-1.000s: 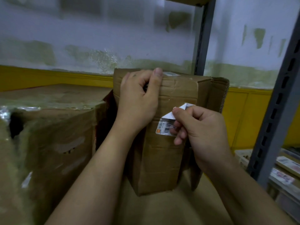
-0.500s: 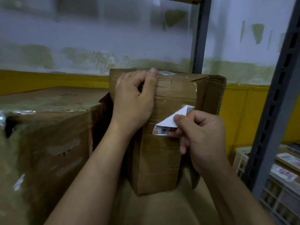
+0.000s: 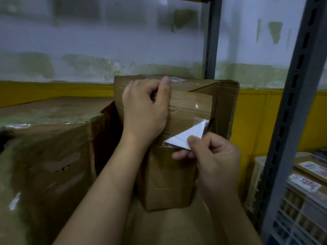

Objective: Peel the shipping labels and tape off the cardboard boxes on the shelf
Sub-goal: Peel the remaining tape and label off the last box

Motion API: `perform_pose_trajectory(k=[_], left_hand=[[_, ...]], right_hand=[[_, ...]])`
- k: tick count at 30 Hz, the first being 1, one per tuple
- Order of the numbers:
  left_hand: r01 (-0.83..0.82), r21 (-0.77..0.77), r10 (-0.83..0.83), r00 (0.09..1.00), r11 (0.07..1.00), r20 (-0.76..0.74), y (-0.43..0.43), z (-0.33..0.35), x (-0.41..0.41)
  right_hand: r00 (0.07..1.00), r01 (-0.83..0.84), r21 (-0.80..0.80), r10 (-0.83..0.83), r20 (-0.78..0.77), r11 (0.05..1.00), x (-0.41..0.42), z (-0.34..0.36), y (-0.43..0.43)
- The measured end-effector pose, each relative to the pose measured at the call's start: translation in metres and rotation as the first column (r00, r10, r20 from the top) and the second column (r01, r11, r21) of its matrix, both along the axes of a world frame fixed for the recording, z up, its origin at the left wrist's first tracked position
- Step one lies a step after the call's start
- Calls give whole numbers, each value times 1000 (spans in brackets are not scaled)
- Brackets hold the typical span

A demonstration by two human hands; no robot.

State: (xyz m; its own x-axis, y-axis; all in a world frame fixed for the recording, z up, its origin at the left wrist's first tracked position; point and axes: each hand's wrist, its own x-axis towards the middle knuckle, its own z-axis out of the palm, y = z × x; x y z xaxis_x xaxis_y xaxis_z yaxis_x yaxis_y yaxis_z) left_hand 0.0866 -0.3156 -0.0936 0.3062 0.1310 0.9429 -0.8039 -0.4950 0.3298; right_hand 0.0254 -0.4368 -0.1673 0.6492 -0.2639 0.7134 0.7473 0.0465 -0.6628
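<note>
A small upright cardboard box (image 3: 168,183) stands on the shelf in the middle of the view, its right flap open. My left hand (image 3: 145,112) grips the box's top front edge, thumb on the top. My right hand (image 3: 212,160) pinches a white shipping label (image 3: 187,137) between thumb and fingers. The label is folded back over the box's front, its blank white underside showing as a triangle. Its lower left part still lies against the cardboard. Clear tape (image 3: 191,105) runs across the front above the label. Another small label (image 3: 177,79) sits on the box's top.
A large cardboard box (image 3: 44,156) wrapped in shiny tape fills the left. Grey metal shelf uprights stand behind the box (image 3: 211,41) and at the right (image 3: 290,121). Lower right, white crates (image 3: 292,200) hold labelled packages. A yellow and white wall lies behind.
My right hand has pulled the label further down and to the left, so more white underside shows and the barcode face is hidden. My left hand stays on the box's top edge.
</note>
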Motion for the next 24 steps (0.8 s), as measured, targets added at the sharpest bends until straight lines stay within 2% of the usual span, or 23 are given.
perform_pose_trajectory(k=[2, 13, 24], left_hand=[[-19, 5, 19, 1000, 1000, 10, -1, -1, 0], [-61, -7, 61, 998, 998, -12, 1, 0, -3], [-55, 0, 55, 996, 998, -71, -3, 2, -1]], right_hand=[[1000, 7, 34, -7, 8, 999, -2, -5, 2], [985, 150, -60, -145, 92, 987, -7, -14, 4], [984, 155, -70, -148, 102, 985, -4, -22, -4]])
